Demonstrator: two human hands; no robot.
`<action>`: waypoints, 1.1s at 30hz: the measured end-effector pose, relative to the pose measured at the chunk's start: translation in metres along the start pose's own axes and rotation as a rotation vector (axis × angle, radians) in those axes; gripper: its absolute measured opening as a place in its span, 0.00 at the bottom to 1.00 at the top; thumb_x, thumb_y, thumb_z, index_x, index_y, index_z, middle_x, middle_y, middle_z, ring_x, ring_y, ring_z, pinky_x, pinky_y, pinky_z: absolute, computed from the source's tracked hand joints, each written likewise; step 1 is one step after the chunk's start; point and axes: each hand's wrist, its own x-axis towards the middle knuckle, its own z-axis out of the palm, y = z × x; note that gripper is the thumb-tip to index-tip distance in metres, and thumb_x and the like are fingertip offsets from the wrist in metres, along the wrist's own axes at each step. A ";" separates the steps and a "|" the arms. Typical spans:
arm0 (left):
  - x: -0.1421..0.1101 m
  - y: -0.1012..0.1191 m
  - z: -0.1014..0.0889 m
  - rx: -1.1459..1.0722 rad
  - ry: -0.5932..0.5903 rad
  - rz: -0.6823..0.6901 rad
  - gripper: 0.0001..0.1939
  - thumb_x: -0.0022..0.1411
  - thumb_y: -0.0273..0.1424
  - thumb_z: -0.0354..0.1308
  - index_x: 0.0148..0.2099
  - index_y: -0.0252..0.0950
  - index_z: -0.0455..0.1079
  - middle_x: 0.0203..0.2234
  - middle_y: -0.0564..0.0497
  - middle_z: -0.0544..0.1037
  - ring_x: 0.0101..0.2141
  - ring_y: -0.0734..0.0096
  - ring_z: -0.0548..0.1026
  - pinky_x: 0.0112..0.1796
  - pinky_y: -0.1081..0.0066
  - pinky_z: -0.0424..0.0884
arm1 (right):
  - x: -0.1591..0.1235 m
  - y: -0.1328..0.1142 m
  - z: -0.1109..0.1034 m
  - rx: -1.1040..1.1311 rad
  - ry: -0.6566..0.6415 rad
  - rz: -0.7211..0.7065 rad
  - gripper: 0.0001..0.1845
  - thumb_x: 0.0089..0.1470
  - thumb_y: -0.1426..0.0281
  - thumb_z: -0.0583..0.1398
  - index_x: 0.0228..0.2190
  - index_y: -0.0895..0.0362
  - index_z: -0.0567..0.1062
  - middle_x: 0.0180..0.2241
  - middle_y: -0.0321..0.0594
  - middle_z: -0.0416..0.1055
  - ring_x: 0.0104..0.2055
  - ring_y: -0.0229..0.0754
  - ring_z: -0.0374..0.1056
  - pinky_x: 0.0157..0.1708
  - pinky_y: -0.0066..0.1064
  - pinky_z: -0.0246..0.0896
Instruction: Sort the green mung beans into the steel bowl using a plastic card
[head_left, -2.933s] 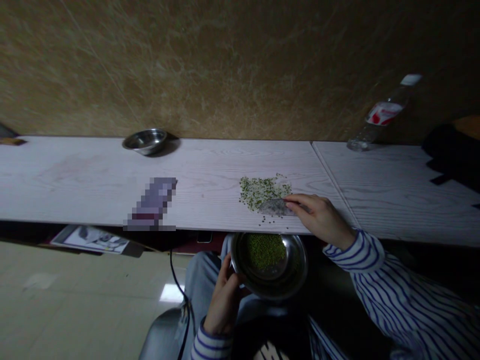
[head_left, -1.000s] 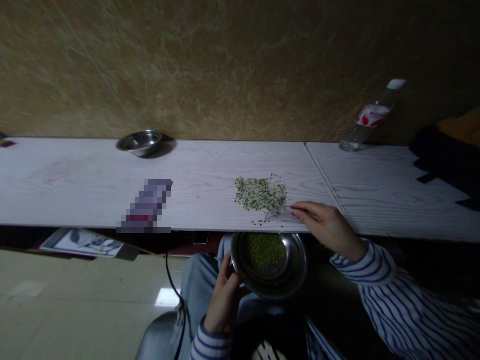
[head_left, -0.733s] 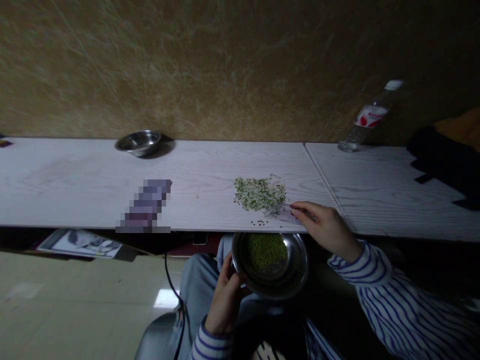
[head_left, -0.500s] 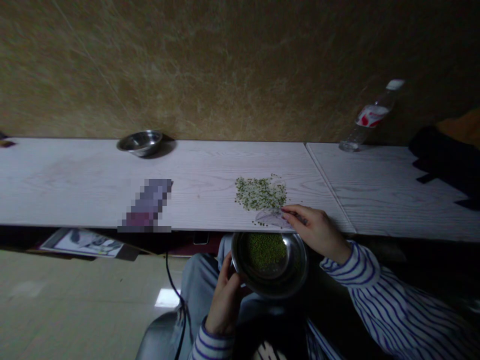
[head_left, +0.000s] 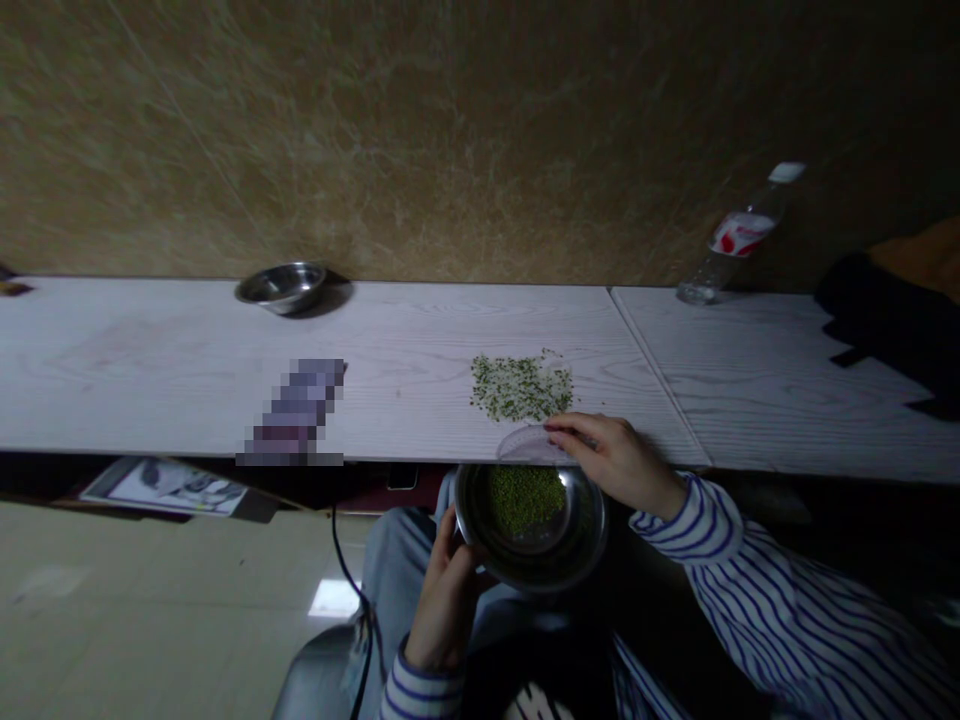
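Observation:
My left hand [head_left: 448,590] grips the left rim of a steel bowl [head_left: 596,540], which is tilted just below the table's front edge. Small green beans [head_left: 525,497], like mung beans, lie heaped inside it. My right hand [head_left: 611,455] pinches a thin, see-through, rounded plastic piece [head_left: 521,443] between thumb and fingers; its exact kind is unclear. This piece rests low over the table edge, right above the bowl. Just behind it, a patch of scattered green beans [head_left: 510,388] covers part of the white table [head_left: 405,340].
A smaller steel bowl [head_left: 281,290] stands at the back left. Nearer the front edge is a blurred-out flat object [head_left: 296,410]. A plastic bottle [head_left: 739,235] stands back right, beside dark cloth [head_left: 877,310]. A black cable [head_left: 345,560] hangs below the table.
My right hand and the plastic piece have moved left, to the table edge. Loose beans near that edge no longer show. The bowl in my left hand has shifted slightly left.

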 end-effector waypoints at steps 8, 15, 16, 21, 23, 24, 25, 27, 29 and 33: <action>-0.004 -0.002 0.007 0.022 0.000 -0.019 0.39 0.48 0.30 0.64 0.65 0.42 0.65 0.48 0.42 0.78 0.40 0.57 0.75 0.35 0.63 0.73 | -0.012 0.017 -0.020 0.049 0.141 0.133 0.11 0.57 0.67 0.61 0.38 0.55 0.82 0.36 0.42 0.83 0.37 0.45 0.80 0.39 0.35 0.76; -0.005 -0.013 0.017 0.027 -0.023 -0.068 0.36 0.51 0.30 0.64 0.64 0.40 0.65 0.49 0.43 0.78 0.34 0.67 0.76 0.31 0.69 0.72 | -0.027 0.056 -0.049 0.040 0.307 0.284 0.14 0.53 0.61 0.62 0.36 0.57 0.82 0.33 0.44 0.83 0.33 0.46 0.79 0.34 0.35 0.76; -0.005 -0.014 0.018 0.039 -0.030 -0.077 0.35 0.52 0.30 0.64 0.64 0.40 0.65 0.49 0.44 0.78 0.34 0.67 0.76 0.30 0.70 0.71 | -0.028 0.058 -0.050 0.041 0.312 0.295 0.14 0.53 0.61 0.62 0.36 0.56 0.82 0.33 0.44 0.83 0.33 0.46 0.79 0.35 0.35 0.76; -0.007 -0.012 0.027 0.033 0.007 -0.084 0.34 0.50 0.30 0.65 0.61 0.40 0.67 0.49 0.45 0.79 0.42 0.59 0.78 0.33 0.69 0.73 | -0.030 0.060 -0.047 0.027 0.284 0.301 0.15 0.54 0.60 0.61 0.37 0.57 0.82 0.33 0.45 0.82 0.34 0.47 0.78 0.37 0.37 0.75; -0.008 -0.011 0.029 -0.001 0.020 -0.063 0.34 0.49 0.29 0.66 0.61 0.38 0.67 0.49 0.44 0.79 0.43 0.58 0.78 0.37 0.66 0.75 | -0.028 0.059 -0.043 0.010 0.267 0.283 0.16 0.55 0.61 0.61 0.38 0.57 0.82 0.34 0.45 0.82 0.35 0.48 0.78 0.40 0.39 0.75; -0.008 -0.011 0.030 -0.009 0.021 -0.060 0.35 0.49 0.29 0.66 0.61 0.37 0.67 0.50 0.43 0.79 0.42 0.58 0.79 0.37 0.64 0.76 | -0.026 0.058 -0.041 0.005 0.261 0.273 0.15 0.55 0.61 0.61 0.38 0.57 0.82 0.34 0.45 0.82 0.36 0.48 0.78 0.41 0.39 0.74; -0.008 -0.012 0.029 -0.011 0.019 -0.062 0.35 0.49 0.29 0.66 0.61 0.37 0.66 0.50 0.43 0.79 0.41 0.59 0.79 0.38 0.64 0.76 | -0.025 0.057 -0.040 0.004 0.256 0.264 0.15 0.56 0.62 0.60 0.39 0.57 0.82 0.34 0.45 0.82 0.36 0.48 0.78 0.42 0.40 0.74; -0.007 -0.012 0.027 -0.007 0.007 -0.068 0.36 0.50 0.29 0.66 0.62 0.36 0.65 0.51 0.42 0.78 0.39 0.60 0.79 0.38 0.63 0.76 | -0.022 0.056 -0.038 0.008 0.246 0.245 0.15 0.56 0.63 0.60 0.38 0.57 0.82 0.35 0.45 0.82 0.37 0.48 0.78 0.43 0.39 0.74; -0.005 -0.014 0.024 0.011 -0.005 -0.084 0.37 0.50 0.29 0.66 0.63 0.37 0.64 0.53 0.42 0.77 0.41 0.59 0.79 0.39 0.63 0.76 | -0.020 0.054 -0.037 0.009 0.242 0.231 0.14 0.56 0.63 0.60 0.38 0.57 0.82 0.35 0.46 0.82 0.38 0.48 0.78 0.44 0.39 0.74; -0.003 -0.015 0.022 0.027 0.024 -0.078 0.35 0.50 0.28 0.65 0.61 0.38 0.65 0.53 0.44 0.78 0.40 0.61 0.79 0.39 0.64 0.76 | -0.018 0.053 -0.037 -0.010 0.226 0.215 0.14 0.57 0.65 0.60 0.38 0.57 0.82 0.36 0.45 0.82 0.39 0.48 0.78 0.43 0.37 0.74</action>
